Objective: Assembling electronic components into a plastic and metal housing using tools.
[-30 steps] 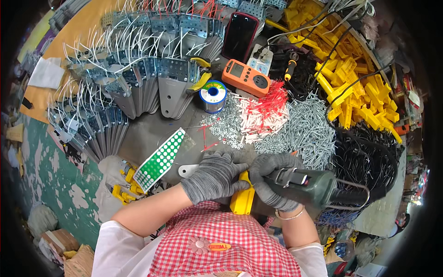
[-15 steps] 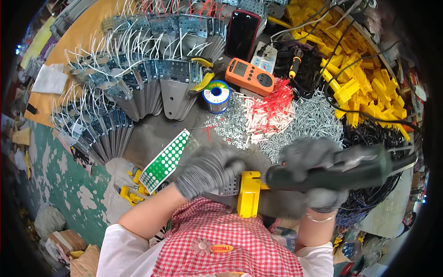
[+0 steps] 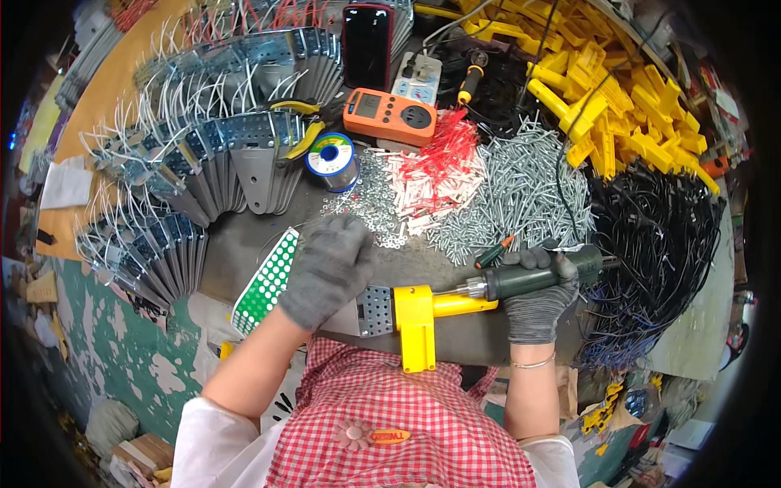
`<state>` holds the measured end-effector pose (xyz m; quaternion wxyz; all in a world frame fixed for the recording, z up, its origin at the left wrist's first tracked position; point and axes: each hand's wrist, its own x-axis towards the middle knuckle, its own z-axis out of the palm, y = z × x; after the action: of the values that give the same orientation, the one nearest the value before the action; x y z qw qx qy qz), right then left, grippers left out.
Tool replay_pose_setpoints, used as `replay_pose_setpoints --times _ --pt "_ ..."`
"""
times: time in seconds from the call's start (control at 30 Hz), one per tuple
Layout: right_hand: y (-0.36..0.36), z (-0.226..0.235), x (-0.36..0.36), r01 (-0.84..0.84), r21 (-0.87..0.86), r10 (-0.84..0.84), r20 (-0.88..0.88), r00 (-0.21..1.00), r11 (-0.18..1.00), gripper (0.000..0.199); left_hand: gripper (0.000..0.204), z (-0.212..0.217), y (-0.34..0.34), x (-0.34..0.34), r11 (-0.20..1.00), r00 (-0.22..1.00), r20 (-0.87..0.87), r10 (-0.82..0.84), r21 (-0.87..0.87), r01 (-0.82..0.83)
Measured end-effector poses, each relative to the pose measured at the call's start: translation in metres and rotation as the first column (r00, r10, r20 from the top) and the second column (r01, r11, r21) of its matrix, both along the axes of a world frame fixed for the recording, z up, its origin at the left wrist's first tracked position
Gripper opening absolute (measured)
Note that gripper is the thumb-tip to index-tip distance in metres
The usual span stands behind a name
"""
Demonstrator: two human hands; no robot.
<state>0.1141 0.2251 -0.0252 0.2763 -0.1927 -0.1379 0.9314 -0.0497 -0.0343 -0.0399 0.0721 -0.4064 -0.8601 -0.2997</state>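
My left hand (image 3: 325,268), in a grey glove, presses down on a perforated metal bracket (image 3: 373,311) at the bench's near edge. A yellow plastic part (image 3: 416,324) is attached to the bracket's right end and hangs over the edge. My right hand (image 3: 535,299), also gloved, grips a dark green electric screwdriver (image 3: 529,279) held level, its tip pointing left into the yellow part. A cable runs from the tool's back end to the right.
Piles of silver screws (image 3: 529,191), red-and-white pieces (image 3: 435,167), yellow plastic parts (image 3: 618,106) and black cables (image 3: 659,244) cover the bench. An orange meter (image 3: 389,115), solder spool (image 3: 332,156), phone (image 3: 366,45), green dotted sheet (image 3: 264,285) and rows of wired metal brackets (image 3: 203,163) lie left.
The right hand has turned the screwdriver level and brought its tip to the yellow part. The left hand has shifted from the yellow part onto the metal bracket.
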Motion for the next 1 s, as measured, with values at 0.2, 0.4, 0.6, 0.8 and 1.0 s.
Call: replay_pose_setpoints --times 0.2,0.4,0.6,0.8,1.0 --pt "-0.009 0.003 -0.003 -0.013 0.012 0.013 -0.013 1.000 1.000 0.011 0.026 -0.004 -0.034 0.068 0.933 0.904 0.426 -0.051 0.342 -0.109" --pt "-0.018 0.007 -0.007 -0.008 0.097 0.011 -0.027 1.000 0.995 0.012 0.030 -0.014 -0.034 0.060 0.941 0.958 0.231 -0.172 0.325 0.091" --pt "-0.019 0.010 -0.011 0.013 0.083 -0.015 0.018 1.000 0.996 0.015 0.032 -0.021 -0.035 0.064 0.926 0.934 0.316 -0.167 0.374 0.039" --pt "-0.015 0.007 -0.009 -0.014 0.100 0.014 -0.003 1.000 0.995 0.016 0.037 -0.015 -0.033 0.059 0.919 0.953 0.198 -0.229 0.366 0.145" --pt "-0.019 0.010 -0.010 0.019 0.080 -0.020 0.015 1.000 0.997 0.015 0.032 -0.014 -0.035 0.060 0.933 0.927 0.309 -0.215 0.346 0.101"
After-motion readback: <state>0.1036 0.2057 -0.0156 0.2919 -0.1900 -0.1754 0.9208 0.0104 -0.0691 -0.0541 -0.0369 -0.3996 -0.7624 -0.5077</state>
